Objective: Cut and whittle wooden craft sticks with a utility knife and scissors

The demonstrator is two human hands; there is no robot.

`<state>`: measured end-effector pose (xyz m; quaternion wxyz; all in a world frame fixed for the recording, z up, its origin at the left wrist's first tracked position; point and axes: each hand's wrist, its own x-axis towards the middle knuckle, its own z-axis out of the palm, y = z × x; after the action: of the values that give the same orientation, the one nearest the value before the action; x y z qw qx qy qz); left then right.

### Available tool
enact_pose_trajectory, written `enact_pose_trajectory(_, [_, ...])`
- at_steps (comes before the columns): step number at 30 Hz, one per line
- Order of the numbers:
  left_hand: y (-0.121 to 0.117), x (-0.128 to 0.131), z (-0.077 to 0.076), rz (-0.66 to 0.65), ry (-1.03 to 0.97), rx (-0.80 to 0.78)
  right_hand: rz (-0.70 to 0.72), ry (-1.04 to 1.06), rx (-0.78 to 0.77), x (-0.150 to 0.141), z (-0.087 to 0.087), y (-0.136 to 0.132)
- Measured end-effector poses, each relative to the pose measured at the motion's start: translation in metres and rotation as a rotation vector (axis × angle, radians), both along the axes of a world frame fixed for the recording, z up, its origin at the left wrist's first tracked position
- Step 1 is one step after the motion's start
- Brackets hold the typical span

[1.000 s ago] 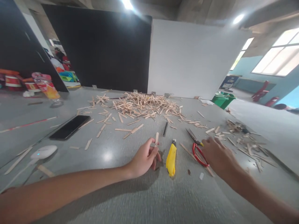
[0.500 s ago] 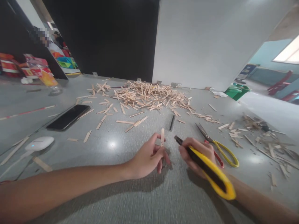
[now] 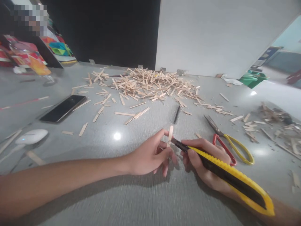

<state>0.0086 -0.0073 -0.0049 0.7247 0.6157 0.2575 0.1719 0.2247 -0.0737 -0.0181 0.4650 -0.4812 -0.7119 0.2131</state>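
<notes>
Between thumb and fingers, my left hand [image 3: 151,153] pinches a short wooden popsicle stick [image 3: 171,133], held upright with a small dark mark low on it. My right hand [image 3: 207,163] is wrapped round a yellow and black utility knife [image 3: 225,169]. The knife's blade tip points left and meets the edge of the stick, or lies very close to it; I cannot tell if it cuts in. Behind the hands a thin dark rod [image 3: 177,115] lies on the grey table [image 3: 131,201]. Scissors [image 3: 221,135] with red and yellow handles lie just beyond my right hand.
A heap of popsicle sticks [image 3: 150,83] spreads along the back by a black and white partition [image 3: 199,37]. At left are a phone [image 3: 63,108], a white device [image 3: 32,137] and a plastic bottle [image 3: 39,64]. Scraps [image 3: 277,116] lie at right, near a green bin [image 3: 252,78].
The knife has moved left and its blade has come to the stick. My right hand has turned so more of the knife shows. The camera view has shifted slightly.
</notes>
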Motion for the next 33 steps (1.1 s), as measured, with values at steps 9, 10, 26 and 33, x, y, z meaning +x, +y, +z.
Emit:
enact_pose_trajectory(9, [0.001, -0.001, -0.001, -0.020, 0.035, 0.038, -0.012, 0.017, -0.031, -0.002, -0.001, 0.000])
enact_pose_trajectory(10, [0.000, -0.001, -0.002, -0.012, 0.048, 0.055, -0.007, 0.008, -0.029, -0.003, -0.001, 0.001])
enact_pose_trajectory(26, [-0.009, 0.002, -0.003, 0.064, 0.226, 0.293, -0.008, 0.024, -0.101, -0.011, 0.007, 0.005])
enact_pose_trajectory(33, [-0.010, 0.002, -0.003, 0.070, 0.220, 0.295, 0.026, 0.025, -0.168, -0.010, 0.004, 0.006])
